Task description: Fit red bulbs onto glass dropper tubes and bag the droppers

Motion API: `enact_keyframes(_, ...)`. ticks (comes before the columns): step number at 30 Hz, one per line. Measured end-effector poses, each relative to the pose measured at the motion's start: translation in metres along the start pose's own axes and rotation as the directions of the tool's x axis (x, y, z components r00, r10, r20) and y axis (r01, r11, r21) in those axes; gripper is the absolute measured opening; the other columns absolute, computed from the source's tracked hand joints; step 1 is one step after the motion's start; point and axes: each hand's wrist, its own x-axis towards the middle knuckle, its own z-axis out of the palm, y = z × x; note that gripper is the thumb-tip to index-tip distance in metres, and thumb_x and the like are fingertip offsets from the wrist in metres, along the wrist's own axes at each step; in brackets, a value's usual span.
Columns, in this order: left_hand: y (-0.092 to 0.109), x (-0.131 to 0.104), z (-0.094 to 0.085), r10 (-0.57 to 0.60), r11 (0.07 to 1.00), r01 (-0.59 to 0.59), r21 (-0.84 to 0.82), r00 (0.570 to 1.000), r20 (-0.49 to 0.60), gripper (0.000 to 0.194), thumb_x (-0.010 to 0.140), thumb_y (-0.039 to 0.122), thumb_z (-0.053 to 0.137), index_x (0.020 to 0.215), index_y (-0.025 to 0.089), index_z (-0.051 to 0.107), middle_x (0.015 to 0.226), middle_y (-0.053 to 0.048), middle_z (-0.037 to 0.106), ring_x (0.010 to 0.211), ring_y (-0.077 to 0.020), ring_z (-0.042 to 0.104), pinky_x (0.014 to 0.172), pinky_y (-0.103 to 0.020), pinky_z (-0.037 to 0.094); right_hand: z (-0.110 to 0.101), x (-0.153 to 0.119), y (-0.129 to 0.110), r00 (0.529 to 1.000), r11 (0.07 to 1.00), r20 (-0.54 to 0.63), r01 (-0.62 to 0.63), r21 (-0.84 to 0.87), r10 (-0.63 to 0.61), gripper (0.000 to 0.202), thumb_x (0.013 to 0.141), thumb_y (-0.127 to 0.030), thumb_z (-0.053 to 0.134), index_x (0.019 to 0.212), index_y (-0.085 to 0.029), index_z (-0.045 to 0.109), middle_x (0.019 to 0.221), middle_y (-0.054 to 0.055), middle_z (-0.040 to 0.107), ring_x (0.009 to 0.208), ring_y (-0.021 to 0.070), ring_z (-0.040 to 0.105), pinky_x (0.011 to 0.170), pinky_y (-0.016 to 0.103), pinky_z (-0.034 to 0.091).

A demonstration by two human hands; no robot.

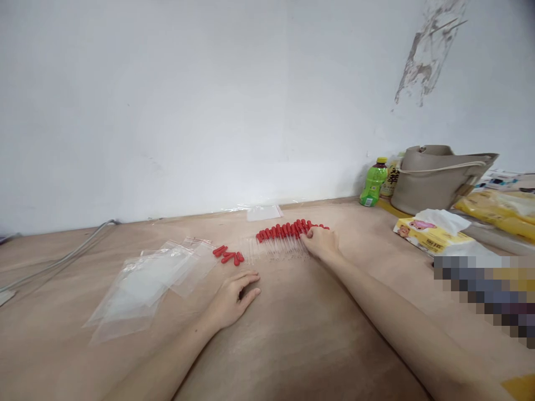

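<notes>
A row of droppers (278, 231) with red rubber bulbs and thin clear tubes lies across the table, bulbs toward the wall. At the right part of this row is my right hand (324, 241), its thumb and fingertips pinched on a dropper, partly hidden by the fingers. My left hand (236, 295) rests on the tabletop, fingers apart and holding nothing. Just beyond it is a small group of loose red bulbs (228, 255). Several bare clear tubes (251, 250) lie between those bulbs and the row.
Clear zip bags (146, 281) overlap on the left, and another bag (264, 213) lies near the wall. To the right stand a green bottle (374, 184), a grey-beige bag (430, 181) and a yellow tissue pack (432, 233). A grey cable (79, 250) crosses the far left.
</notes>
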Motion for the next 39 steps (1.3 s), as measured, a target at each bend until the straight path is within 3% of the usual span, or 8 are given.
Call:
enact_keyframes(6,0.0,0.0,-0.001,0.009,1.0,-0.009,-0.007,1.0,-0.004,0.027,0.082,0.031,0.047,0.105,0.021,0.059,0.112,-0.006,0.058,0.102,-0.0207,0.053,0.089,-0.037,0.041,0.002,-0.006,-0.004,0.998,0.999,-0.052,0.032,0.011,-0.031,0.03,0.074,-0.043,0.047,0.06,-0.018,0.057,0.061,0.001,0.062,0.065,0.0167,0.055,0.076,0.034,0.025)
enact_keyframes(10,-0.002,0.0,0.002,0.03,1.0,-0.03,-0.007,0.999,-0.009,0.027,0.082,0.03,0.048,0.105,0.021,0.059,0.11,-0.006,0.058,0.1,-0.0204,0.054,0.087,-0.036,0.042,0.01,-0.027,-0.029,0.963,0.96,-0.065,0.268,0.084,-0.263,0.025,0.077,-0.036,0.045,0.065,-0.019,0.058,0.067,0.0,0.064,0.066,0.0137,0.055,0.076,0.032,0.022)
enact_keyframes(13,-0.006,0.001,0.002,0.043,0.999,-0.039,0.036,0.994,-0.103,0.021,0.081,0.027,0.049,0.097,0.02,0.061,0.102,-0.006,0.059,0.093,-0.0195,0.055,0.082,-0.034,0.044,0.02,-0.042,-0.056,0.912,0.907,-0.008,0.409,0.102,-0.41,0.021,0.077,-0.031,0.047,0.066,-0.02,0.061,0.074,0.001,0.065,0.073,0.0149,0.055,0.075,0.032,0.021)
enact_keyframes(19,-0.034,0.01,-0.008,0.035,0.975,0.051,0.217,0.925,-0.378,0.013,0.078,0.024,0.05,0.086,0.019,0.06,0.079,-0.004,0.053,0.077,-0.0189,0.054,0.071,-0.034,0.046,0.039,-0.043,-0.095,0.931,0.931,0.014,0.364,0.019,-0.364,0.025,0.08,-0.032,0.042,0.076,-0.021,0.064,0.08,0.005,0.066,0.08,0.0179,0.054,0.077,0.036,0.02)
enact_keyframes(24,-0.049,0.016,-0.01,0.066,0.951,0.068,0.3,0.907,-0.416,0.014,0.076,0.025,0.054,0.086,0.017,0.06,0.078,-0.005,0.052,0.08,-0.0204,0.053,0.075,-0.034,0.044,0.048,-0.04,-0.103,0.94,0.941,0.043,0.339,-0.007,-0.339,0.026,0.079,-0.03,0.044,0.068,-0.017,0.064,0.075,0.009,0.065,0.074,0.0196,0.054,0.076,0.037,0.022)
enact_keyframes(31,-0.051,0.023,-0.009,0.053,0.937,0.1,0.333,0.905,-0.422,0.019,0.072,0.036,0.059,0.072,0.017,0.059,0.071,-0.003,0.05,0.072,-0.0195,0.052,0.067,-0.032,0.045,0.04,-0.065,-0.089,0.931,0.931,0.032,0.365,-0.011,-0.365,0.024,0.077,-0.028,0.046,0.063,-0.017,0.063,0.07,0.006,0.065,0.066,0.0167,0.054,0.08,0.037,0.022)
enact_keyframes(35,-0.054,0.024,-0.008,0.039,0.935,0.12,0.333,0.9,-0.434,0.017,0.075,0.032,0.056,0.068,0.017,0.058,0.069,-0.003,0.051,0.069,-0.0188,0.052,0.066,-0.032,0.045,0.026,-0.089,-0.056,0.89,0.89,-0.036,0.455,0.04,-0.454,0.023,0.076,-0.027,0.048,0.058,-0.018,0.059,0.065,0.002,0.063,0.064,0.0143,0.052,0.075,0.034,0.023)
enact_keyframes(39,-0.047,0.017,-0.013,0.044,0.939,0.134,0.318,0.868,-0.495,0.014,0.076,0.029,0.054,0.073,0.016,0.059,0.072,-0.005,0.054,0.072,-0.0203,0.054,0.068,-0.034,0.045,0.011,-0.105,-0.018,0.853,0.848,-0.079,0.521,0.094,-0.516,0.022,0.075,-0.027,0.05,0.056,-0.018,0.056,0.059,-0.001,0.06,0.062,0.0125,0.049,0.071,0.032,0.024)
